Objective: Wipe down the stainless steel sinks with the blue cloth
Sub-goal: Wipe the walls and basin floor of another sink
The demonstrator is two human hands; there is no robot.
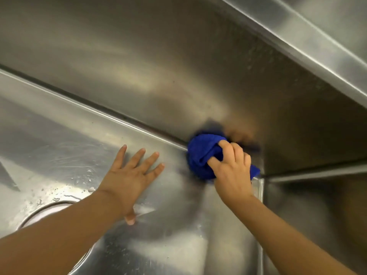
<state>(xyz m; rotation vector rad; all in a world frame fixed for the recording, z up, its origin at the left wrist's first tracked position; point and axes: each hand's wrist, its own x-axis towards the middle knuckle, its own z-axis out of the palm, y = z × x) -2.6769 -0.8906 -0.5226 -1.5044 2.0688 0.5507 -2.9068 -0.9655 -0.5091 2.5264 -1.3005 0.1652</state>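
I look down into a stainless steel sink from close above. My right hand grips a bunched blue cloth and holds it against the seam where the sink floor meets the back wall, near the right corner. The fingers are curled into the cloth folds, and a corner of the cloth sticks out to the right of the hand. My left hand lies flat on the sink floor with fingers spread, a little left of the cloth.
A round drain opening shows at the lower left, partly hidden by my left forearm, with water drops around it. The sink's right wall rises beside my right forearm. The rim runs across the upper right.
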